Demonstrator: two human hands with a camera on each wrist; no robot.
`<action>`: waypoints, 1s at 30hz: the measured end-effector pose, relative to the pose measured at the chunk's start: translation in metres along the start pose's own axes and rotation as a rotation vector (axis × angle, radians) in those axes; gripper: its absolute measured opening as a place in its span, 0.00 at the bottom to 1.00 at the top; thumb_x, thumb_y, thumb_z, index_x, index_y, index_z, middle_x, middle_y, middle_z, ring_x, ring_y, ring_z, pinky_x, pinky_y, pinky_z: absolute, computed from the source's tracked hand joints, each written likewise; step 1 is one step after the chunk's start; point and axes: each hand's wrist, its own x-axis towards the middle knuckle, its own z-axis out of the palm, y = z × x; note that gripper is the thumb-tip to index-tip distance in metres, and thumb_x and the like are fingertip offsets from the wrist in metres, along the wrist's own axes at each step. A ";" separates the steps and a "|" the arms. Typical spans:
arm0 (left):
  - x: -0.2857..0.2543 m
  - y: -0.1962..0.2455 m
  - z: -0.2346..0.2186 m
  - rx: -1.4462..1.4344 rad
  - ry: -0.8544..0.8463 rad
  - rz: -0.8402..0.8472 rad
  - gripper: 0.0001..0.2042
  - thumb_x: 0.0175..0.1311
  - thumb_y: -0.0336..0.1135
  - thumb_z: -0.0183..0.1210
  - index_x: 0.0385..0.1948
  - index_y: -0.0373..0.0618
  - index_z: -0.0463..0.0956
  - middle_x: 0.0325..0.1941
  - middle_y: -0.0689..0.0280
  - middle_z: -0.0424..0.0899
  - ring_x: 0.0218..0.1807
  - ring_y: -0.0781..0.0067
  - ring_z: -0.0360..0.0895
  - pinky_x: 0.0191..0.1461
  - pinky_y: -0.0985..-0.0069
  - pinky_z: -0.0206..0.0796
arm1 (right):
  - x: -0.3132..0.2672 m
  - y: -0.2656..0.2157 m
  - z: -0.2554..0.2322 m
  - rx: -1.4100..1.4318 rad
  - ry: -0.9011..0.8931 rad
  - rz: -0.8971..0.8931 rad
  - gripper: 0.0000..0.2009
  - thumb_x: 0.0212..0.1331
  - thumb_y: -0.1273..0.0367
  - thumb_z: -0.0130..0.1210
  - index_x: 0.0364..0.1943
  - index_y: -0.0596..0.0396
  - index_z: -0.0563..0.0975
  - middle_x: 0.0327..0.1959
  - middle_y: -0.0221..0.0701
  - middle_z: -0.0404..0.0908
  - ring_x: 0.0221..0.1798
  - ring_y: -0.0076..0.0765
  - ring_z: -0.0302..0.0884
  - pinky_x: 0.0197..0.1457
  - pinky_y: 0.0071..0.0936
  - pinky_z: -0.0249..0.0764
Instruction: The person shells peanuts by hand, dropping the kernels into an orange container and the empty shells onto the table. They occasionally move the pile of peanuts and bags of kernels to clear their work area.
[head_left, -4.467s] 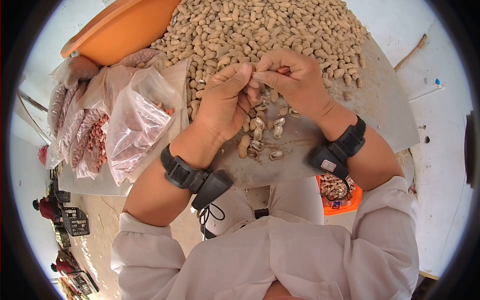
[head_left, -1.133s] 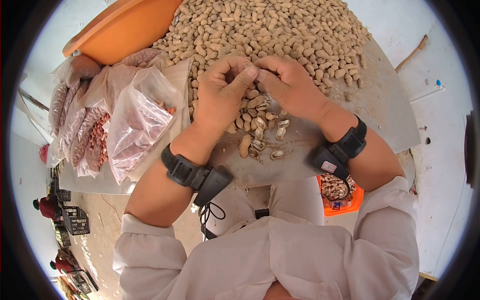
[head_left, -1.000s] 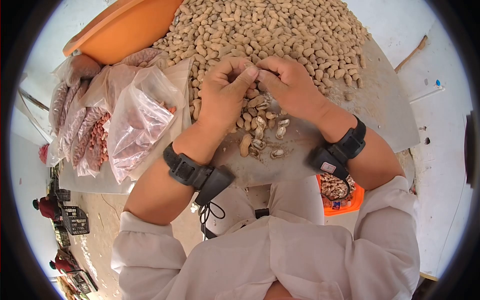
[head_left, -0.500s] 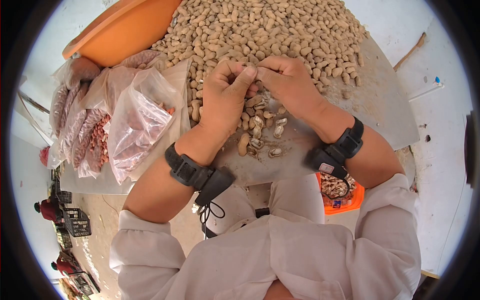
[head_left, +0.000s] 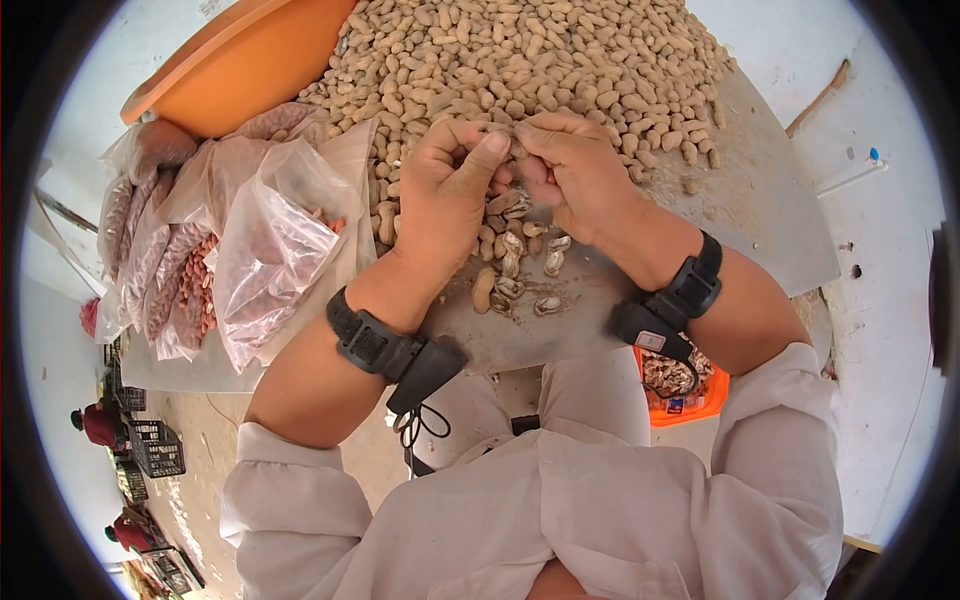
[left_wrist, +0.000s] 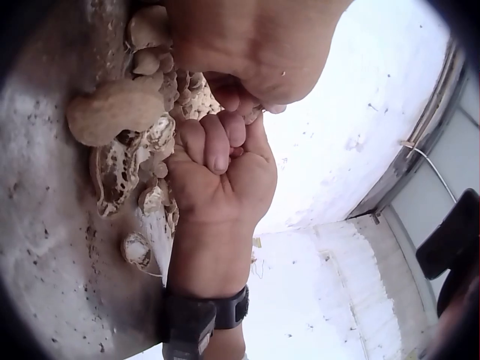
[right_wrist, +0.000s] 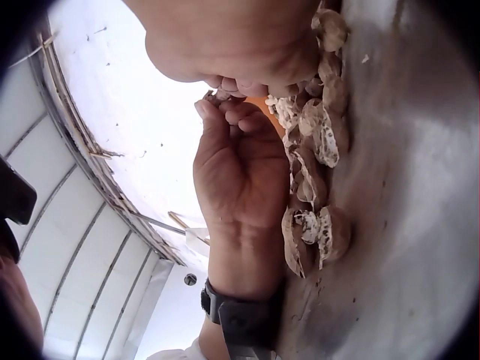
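Beige cloth nearest: rolled shirt sleeves (head_left: 295, 480), then black wrist straps (head_left: 372, 342). Hands next, meeting above the counter (head_left: 770, 200). Left hand (head_left: 440, 190) pinches between thumb and curled fingers; right hand (head_left: 590, 185), fingers also curled, nips at the same point — grip closed on both sides, almost no gap. Between the fingertips, a scrap of brown peanut shell (right_wrist: 217, 96), mostly covered; whether a kernel sits inside, cannot tell.

Step in hand, by my reading: shelling, mid-split. Next move probably calls for parting the thumbs gently and freeing any kernel without crushing it.

Just below the hands: split husks (head_left: 512, 262), papery, pale and hollow inside, rough outside; one whole pod (head_left: 483, 290) beside them, waisted. Counter smooth, greyish, gritty with crumbs. Below its edge, an orange tub (head_left: 716, 405) of broken bits.

Beyond: big heap of peanuts (head_left: 530, 60), tan, knobbly, dusty. To the left, crinkled clear plastic bags (head_left: 275, 245) with reddish kernels — then an orange basin (head_left: 240, 70), tilted. Farthest: black slatted crates (head_left: 157, 448).
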 end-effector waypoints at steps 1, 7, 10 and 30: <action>0.000 -0.001 -0.001 0.010 -0.005 0.010 0.05 0.61 0.31 0.55 0.29 0.40 0.71 0.25 0.69 0.75 0.25 0.84 0.71 0.30 0.87 0.65 | 0.000 0.000 0.000 0.020 0.010 0.008 0.11 0.57 0.68 0.49 0.19 0.56 0.69 0.13 0.24 0.62 0.13 0.19 0.53 0.16 0.18 0.48; 0.000 -0.001 -0.003 0.055 -0.023 0.030 0.05 0.62 0.31 0.53 0.33 0.41 0.72 0.25 0.70 0.75 0.26 0.85 0.70 0.30 0.87 0.64 | 0.001 -0.002 0.001 0.051 0.009 0.017 0.10 0.58 0.67 0.48 0.23 0.57 0.70 0.14 0.24 0.64 0.14 0.19 0.54 0.16 0.17 0.49; 0.002 0.000 -0.004 -0.206 -0.056 0.002 0.06 0.63 0.32 0.52 0.35 0.41 0.72 0.27 0.69 0.75 0.26 0.83 0.71 0.30 0.87 0.66 | 0.004 -0.005 -0.006 -0.026 -0.038 -0.060 0.09 0.58 0.67 0.49 0.27 0.59 0.73 0.14 0.23 0.64 0.14 0.17 0.55 0.16 0.16 0.50; 0.005 0.003 -0.017 -0.314 -0.265 -0.253 0.06 0.62 0.31 0.54 0.32 0.38 0.75 0.28 0.65 0.80 0.30 0.79 0.78 0.35 0.85 0.72 | 0.001 -0.035 -0.014 -0.742 -0.398 -0.364 0.11 0.53 0.69 0.57 0.41 0.54 0.78 0.24 0.21 0.76 0.25 0.13 0.64 0.27 0.15 0.62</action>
